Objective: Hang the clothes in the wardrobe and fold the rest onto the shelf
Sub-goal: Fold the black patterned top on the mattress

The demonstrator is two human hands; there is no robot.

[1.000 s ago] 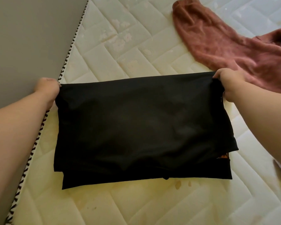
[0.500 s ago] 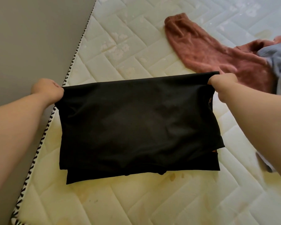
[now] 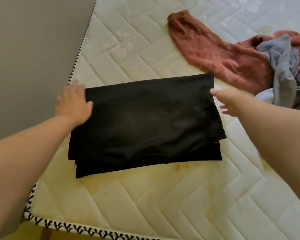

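Note:
A black garment, folded into a wide rectangle, lies flat on the cream quilted mattress. My left hand rests at its far left corner with fingers spread and the thumb touching the cloth. At the far right corner my right hand hovers with loose, spread fingers, a fingertip just at the fabric's edge. Neither hand grips anything.
A rust-brown fleece garment sprawls at the back right, with a grey-blue garment bunched on top of it. A grey wall runs along the mattress's left side. The patterned mattress edge is near me.
Both hands held the black garment's top corners up off the mattress; now the cloth is laid flat and both hands have let go and opened.

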